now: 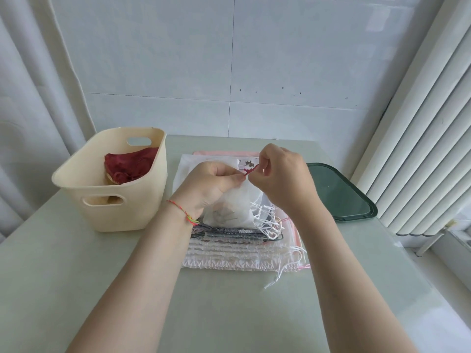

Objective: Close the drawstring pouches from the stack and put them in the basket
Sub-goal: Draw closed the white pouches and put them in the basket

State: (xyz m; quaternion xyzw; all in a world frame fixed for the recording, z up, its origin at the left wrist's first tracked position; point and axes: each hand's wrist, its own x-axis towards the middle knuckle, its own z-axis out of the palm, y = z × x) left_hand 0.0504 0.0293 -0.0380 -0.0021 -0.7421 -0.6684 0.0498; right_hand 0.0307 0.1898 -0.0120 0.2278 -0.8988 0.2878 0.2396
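A pale green, smooth tabletop (242,314) fills the lower half of the view. At 3 o'clock on it lies a dark green, flat plastic tray with rounded corners (341,194), near the right edge. Beyond, at 12 o'clock, stands a white tiled wall (229,59). White vertical ribbed slats (420,149) run down at 2 o'clock.

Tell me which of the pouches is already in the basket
The dark red pouch, lying inside the cream basket. The white pouch is held in both hands above the stack, whose pouches lie flat on the table.
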